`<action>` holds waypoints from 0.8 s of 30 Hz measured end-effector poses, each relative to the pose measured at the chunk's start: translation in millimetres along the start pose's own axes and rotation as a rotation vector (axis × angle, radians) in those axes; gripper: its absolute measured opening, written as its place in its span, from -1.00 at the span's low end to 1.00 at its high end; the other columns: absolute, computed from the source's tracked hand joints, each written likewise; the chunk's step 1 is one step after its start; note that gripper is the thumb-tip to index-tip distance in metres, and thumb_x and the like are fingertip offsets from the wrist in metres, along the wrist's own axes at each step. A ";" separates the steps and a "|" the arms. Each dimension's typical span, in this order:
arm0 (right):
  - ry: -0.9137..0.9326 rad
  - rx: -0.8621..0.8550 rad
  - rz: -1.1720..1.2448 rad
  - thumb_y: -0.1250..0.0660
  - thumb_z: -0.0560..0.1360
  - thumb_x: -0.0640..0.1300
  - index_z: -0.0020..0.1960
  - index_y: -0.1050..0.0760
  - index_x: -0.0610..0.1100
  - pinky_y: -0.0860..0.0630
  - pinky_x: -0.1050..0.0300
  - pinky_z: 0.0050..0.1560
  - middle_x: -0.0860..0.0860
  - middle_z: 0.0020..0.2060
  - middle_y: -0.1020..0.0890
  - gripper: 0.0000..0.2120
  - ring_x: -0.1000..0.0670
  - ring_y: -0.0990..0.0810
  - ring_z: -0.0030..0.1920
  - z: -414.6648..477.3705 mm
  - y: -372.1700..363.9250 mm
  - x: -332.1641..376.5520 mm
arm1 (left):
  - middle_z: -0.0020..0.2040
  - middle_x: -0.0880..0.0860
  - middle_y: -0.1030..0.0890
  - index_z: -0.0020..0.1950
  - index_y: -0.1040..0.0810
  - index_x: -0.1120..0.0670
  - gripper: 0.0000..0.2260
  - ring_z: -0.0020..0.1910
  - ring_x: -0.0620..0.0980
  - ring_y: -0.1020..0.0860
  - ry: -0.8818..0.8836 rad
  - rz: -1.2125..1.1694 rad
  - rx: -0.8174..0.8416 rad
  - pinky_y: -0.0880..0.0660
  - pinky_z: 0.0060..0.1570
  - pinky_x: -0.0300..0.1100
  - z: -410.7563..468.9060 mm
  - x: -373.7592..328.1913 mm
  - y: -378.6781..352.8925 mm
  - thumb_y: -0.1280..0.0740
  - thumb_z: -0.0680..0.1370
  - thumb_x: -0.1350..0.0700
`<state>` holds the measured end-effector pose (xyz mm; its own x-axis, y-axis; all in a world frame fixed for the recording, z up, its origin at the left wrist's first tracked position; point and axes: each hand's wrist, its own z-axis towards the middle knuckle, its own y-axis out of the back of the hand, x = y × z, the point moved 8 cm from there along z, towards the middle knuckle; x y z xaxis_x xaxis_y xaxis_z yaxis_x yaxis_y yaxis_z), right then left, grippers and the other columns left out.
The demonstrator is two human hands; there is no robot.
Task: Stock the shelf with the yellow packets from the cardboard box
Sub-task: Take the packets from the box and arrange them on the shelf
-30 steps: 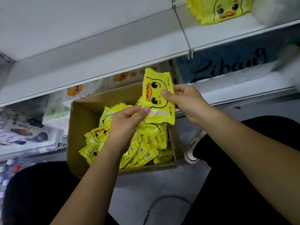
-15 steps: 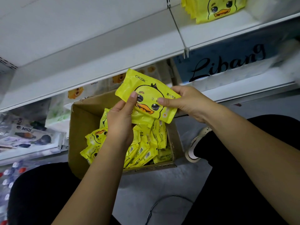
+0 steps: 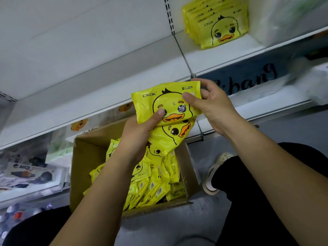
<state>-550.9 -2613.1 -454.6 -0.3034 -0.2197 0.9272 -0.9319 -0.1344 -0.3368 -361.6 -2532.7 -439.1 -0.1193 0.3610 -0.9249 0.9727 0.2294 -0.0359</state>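
Note:
A yellow duck-face packet (image 3: 159,98) is held face up above the cardboard box (image 3: 85,157). My left hand (image 3: 140,135) grips its lower left corner, thumb on the duck's eye, and also holds a second yellow packet (image 3: 170,137) underneath. My right hand (image 3: 211,107) pinches the top packet's right edge. Several more yellow packets (image 3: 152,185) stand packed in the box. On the white shelf (image 3: 221,54) at upper right, a stack of shelved yellow packets (image 3: 218,22) leans upright.
A long white shelf (image 3: 79,82) runs across the upper left. A blue "Libang" strip (image 3: 248,79) fronts the lower right shelf. Other packaged goods (image 3: 30,171) lie at left. My shoe (image 3: 214,174) and black-trousered legs flank the box on the grey floor.
Both hands have raised the top packet and turned it from sideways to level, face up. A second packet now shows beneath it in my left hand.

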 end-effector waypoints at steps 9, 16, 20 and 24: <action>-0.178 0.008 0.186 -0.54 0.34 -0.16 0.46 -0.27 -0.13 -0.64 -0.13 0.08 -0.17 0.04 -0.72 -0.22 -0.14 -0.72 0.05 21.2 31.0 8.0 | 0.20 0.15 -0.70 0.33 -0.59 0.13 -0.62 0.18 0.18 -0.68 -0.100 -0.158 0.026 -0.56 0.25 0.23 49.3 -25.4 -61.9 -0.44 0.54 0.03; -0.050 -0.282 0.173 -0.49 0.45 -0.36 0.45 -0.29 -0.16 -0.63 -0.10 0.05 -0.11 -0.02 -0.73 -0.34 -0.11 -0.72 0.00 50.7 85.8 27.0 | 0.14 0.11 -0.73 0.25 -0.64 0.11 -0.64 0.14 0.15 -0.70 -0.125 -0.166 0.012 -0.58 0.22 0.19 101.7 -40.2 -108.3 -0.51 0.52 -0.03; 0.025 -0.534 0.197 -0.40 0.55 -0.29 0.37 -0.36 -0.13 -0.62 0.18 -0.15 0.04 -0.07 -0.70 -0.56 0.08 -0.70 -0.08 54.8 129.4 34.9 | -0.11 0.02 -0.75 0.05 -0.67 0.11 -0.81 -0.13 0.03 -0.71 -0.149 -0.137 -0.037 -0.64 -0.08 -0.10 141.6 -53.8 -125.5 -0.51 0.54 0.03; 0.061 -0.710 0.230 -0.36 0.58 -0.25 0.36 -0.38 -0.14 -0.58 0.30 -0.25 0.05 -0.03 -0.70 -0.62 0.11 -0.69 -0.08 58.8 155.5 38.7 | -0.04 0.15 -0.74 0.16 -0.63 0.22 -0.75 -0.17 0.05 -0.73 -0.169 -0.081 -0.003 -0.66 -0.12 -0.20 178.0 -68.3 -156.8 -0.50 0.55 0.14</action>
<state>-695.9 -2699.3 -480.7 -0.4975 -0.1105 0.8604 -0.7416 0.5687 -0.3557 -470.4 -2754.2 -437.7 -0.1621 0.1838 -0.9695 0.9606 0.2542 -0.1125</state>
